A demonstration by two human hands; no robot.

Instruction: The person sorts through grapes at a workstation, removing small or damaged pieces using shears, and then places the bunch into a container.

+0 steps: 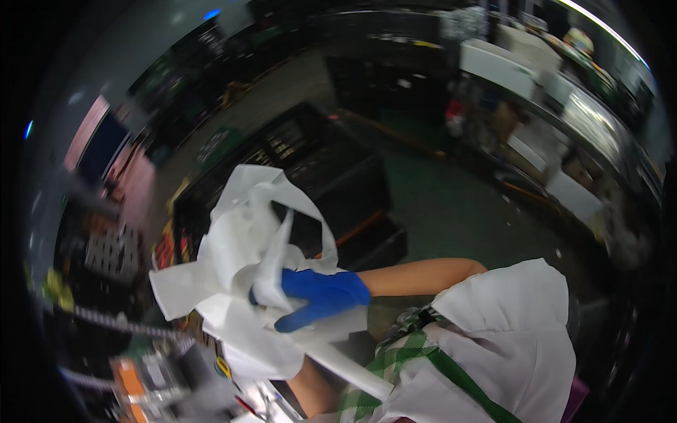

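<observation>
A loose bundle of thin white sheets point(232, 254), curled and bent, hangs before my body; the picture does not settle whether it is paper or plastic. My right hand point(322, 299), in a blue glove, grips the bundle, with its thumb apart from the fingers and one folded strip between them. The bare forearm point(312, 388) of my left arm goes up beneath the sheets, which hide the left hand. A long rolled or folded white strip point(349, 365) runs down from the bundle to my green-and-white checked apron point(418, 346).
Behind the bundle stands a large black box-like thing point(344, 185), on a green floor point(444, 206). At lower left are yellow-handled scissors point(224, 367) and an orange-and-grey object point(129, 376). A bench point(550, 113) bearing white boxes point(497, 69) curves along the right.
</observation>
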